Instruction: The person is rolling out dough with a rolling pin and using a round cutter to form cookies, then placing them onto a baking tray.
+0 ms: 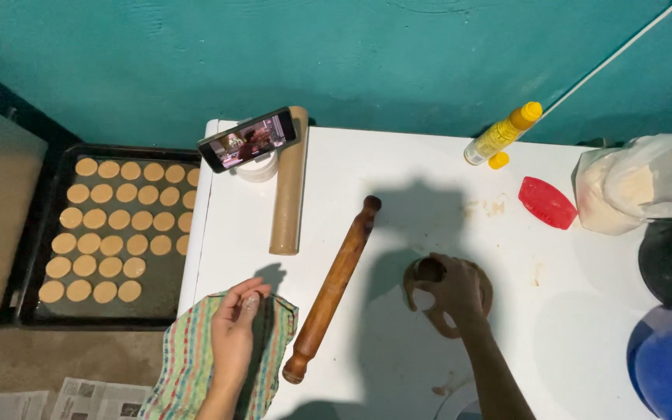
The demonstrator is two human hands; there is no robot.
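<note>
Soft tan dough sheet (pixel 460 320) lying flat on white table (pixel 585 311), mid-right, riddled with cut-outs, so thin and floppy. Right hand (pixel 451 286) pressing down on it, fingers curled round a small round cutter (pixel 430 270); tightness of grip hard to tell in shadow. Left hand (pixel 236 327) over striped cloth (pixel 188 362), fingertips pinched on a small pale object, unclear what. Likely tears if lifted by one edge; best supported from underneath with flat fingers. Wooden rolling pin (pixel 332 289) just left of dough. Tray (pixel 36 233) of cut discs (pixel 110 225) well apart, far left.

Left hand (pixel 235 323) pinched, right hand (pixel 454 289) pressing down
</note>
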